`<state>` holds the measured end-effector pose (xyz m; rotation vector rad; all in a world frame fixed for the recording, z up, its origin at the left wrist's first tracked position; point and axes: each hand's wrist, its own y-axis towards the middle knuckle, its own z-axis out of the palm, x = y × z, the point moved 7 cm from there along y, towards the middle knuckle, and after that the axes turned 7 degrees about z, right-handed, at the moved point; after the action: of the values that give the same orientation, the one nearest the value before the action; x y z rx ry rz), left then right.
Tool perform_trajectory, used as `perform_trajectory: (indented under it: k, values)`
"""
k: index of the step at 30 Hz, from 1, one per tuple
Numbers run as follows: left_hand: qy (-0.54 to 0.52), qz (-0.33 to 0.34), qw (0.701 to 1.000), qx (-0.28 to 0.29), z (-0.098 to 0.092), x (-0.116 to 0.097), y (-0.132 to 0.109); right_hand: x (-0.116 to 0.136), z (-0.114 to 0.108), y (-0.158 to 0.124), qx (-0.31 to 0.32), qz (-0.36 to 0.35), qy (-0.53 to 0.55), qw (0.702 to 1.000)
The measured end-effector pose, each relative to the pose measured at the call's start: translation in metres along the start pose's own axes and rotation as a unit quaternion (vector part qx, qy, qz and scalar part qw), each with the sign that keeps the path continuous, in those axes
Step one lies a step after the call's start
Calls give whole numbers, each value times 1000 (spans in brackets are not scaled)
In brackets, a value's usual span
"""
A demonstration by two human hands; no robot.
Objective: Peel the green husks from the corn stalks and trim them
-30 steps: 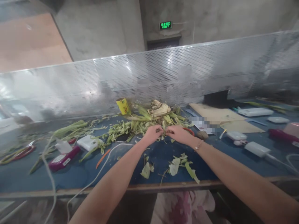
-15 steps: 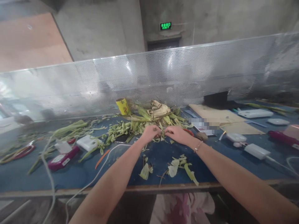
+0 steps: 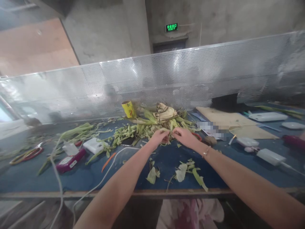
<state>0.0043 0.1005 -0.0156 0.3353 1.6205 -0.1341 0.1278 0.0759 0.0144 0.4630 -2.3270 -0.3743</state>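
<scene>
The person's left hand and right hand meet at the near edge of a heap of leaves and stalks. On both, the fingers are bent inward and bunched, the tips almost meeting, as though for fine work. Whether either pinches a bit of greenery cannot be told, since any such piece is too small and merges with the heap behind. Both forearms reach forward over the table, probably because working close against the heap keeps the plant pieces within easy reach.

A pale dry husk rests on top of the heap. On the person's side of it lie two small groups of scraps, the left scraps and the right scraps, perhaps there simply because bits drop in front of the body.

Just behind the heap, on its left, stands a yellow tube, slightly tilted (its open end faces up). Farther left of the heap are a white device and a purple device; to its right lie brown sheets, seemingly kept apart from the greenery.
</scene>
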Motion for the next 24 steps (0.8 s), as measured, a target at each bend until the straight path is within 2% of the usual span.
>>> perform_trajectory:
  k: [3,7,12,19,24]
  values:
    - [43,29,998,29,10,0,-1,2,0,0,-28,-2,1,1000]
    - [83,86,992,32,11,-8,-2,3,2,0,-18,-3,7,1000]
    - [169,74,981,52,4,-13,-4,2,1,-1,7,-5,1,1000]
    - [274,103,948,124,2,-22,-3,10,0,-2,47,-43,-12,998]
    - [278,118,945,128,1,-26,-4,5,2,-4,76,6,19,997]
